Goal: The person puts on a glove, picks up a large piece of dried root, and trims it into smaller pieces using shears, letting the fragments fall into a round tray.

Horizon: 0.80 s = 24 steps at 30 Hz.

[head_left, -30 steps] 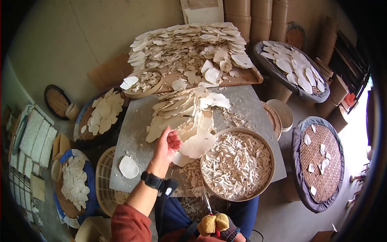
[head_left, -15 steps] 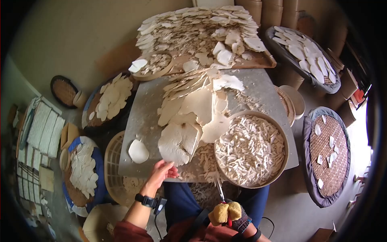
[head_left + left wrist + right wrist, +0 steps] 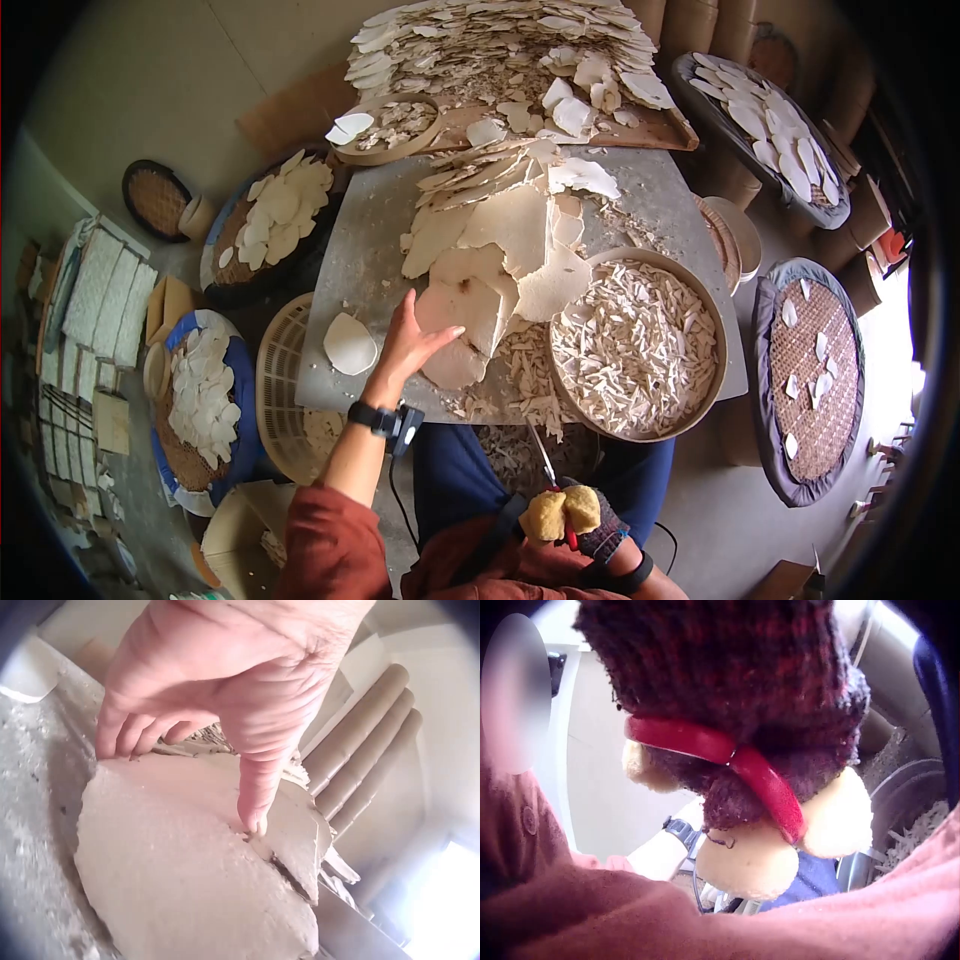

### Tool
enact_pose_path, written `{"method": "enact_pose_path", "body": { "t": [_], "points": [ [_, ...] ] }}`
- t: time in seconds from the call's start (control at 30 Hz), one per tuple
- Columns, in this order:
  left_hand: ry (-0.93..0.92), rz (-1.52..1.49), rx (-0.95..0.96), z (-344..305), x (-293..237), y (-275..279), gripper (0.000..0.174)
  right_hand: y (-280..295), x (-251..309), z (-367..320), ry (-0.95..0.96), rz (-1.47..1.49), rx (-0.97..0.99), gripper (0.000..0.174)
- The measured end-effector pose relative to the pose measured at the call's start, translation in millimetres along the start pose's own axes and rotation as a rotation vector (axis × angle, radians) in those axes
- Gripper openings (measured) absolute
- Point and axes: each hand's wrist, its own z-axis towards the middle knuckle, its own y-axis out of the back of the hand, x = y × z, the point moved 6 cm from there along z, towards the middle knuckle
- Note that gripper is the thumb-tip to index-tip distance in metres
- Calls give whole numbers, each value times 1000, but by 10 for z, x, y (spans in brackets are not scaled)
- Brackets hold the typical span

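My bare left hand (image 3: 402, 345) is spread over the lower left of a cracked pale slice (image 3: 455, 355) on the grey table. In the left wrist view the thumb of the hand (image 3: 225, 682) touches the slice (image 3: 180, 862) beside a dark crack, and the other fingertips rest at its edge. A layered stack of slices (image 3: 510, 220) lies just beyond. Low in the head view, my gloved right hand (image 3: 598, 530) grips scissors (image 3: 543, 458), their blades pointing at the table edge. The right wrist view shows the glove (image 3: 720, 682) round red handles (image 3: 769, 791), with yellow pads (image 3: 746, 862) at the fingers.
A round tray of cut strips (image 3: 722, 345) stands right of the slices. A single slice (image 3: 350, 344) lies at left. Behind is a large slice pile (image 3: 500, 50). Baskets of slices (image 3: 205, 400) flank the table, with a woven tray (image 3: 815, 380) at right.
My left hand has moved from the slice's near edge up along its left side, with thumb and fingers spread. The cracked slice, absent at first, lies on the near stack. The right hand keeps holding the scissors.
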Motion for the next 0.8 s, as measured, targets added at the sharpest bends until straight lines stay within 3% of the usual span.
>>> {"method": "enact_pose_path", "body": {
  "t": [0.03,0.1,0.17,0.2,0.27,0.37,0.43,0.5,0.53,0.6,0.67,0.7,0.73,0.77,0.8],
  "points": [
    [47,-129,91,95,127,-110,90,18,95,-3,20,-92,-6,35],
    [79,-211,73,240,437,-182,97,20,25,-25,34,-72,-13,34],
    [57,-349,73,261,345,2,82,5,-126,-54,35,4,-27,34],
    [68,-492,197,199,265,110,52,26,-165,-50,51,20,-48,36],
    [205,-776,275,-79,-213,486,28,49,-200,-31,83,55,-84,41],
    [122,-761,279,-410,-630,776,22,6,-451,34,-8,301,-109,43],
    [-146,-508,170,-566,-856,942,16,13,-491,54,-50,428,-93,46],
    [-264,-327,127,-681,-962,954,15,18,-499,69,-124,590,-75,48],
    [-320,-237,98,-738,-1013,960,16,17,-538,58,-69,505,-73,50],
    [-182,-377,257,-811,-823,775,16,16,-617,33,39,333,-84,53],
    [22,-678,261,-874,-681,610,16,79,-413,7,131,109,-92,55],
    [144,-846,284,-918,-647,523,16,12,-645,7,5,342,-96,56],
    [270,-1012,307,-953,-626,431,17,43,-618,-3,24,357,-115,56],
    [210,-1143,376,-973,-685,354,25,65,-578,-21,40,373,-132,56],
    [185,-1127,294,-977,-726,297,27,62,-603,-40,3,480,-130,57]
  ]
}}
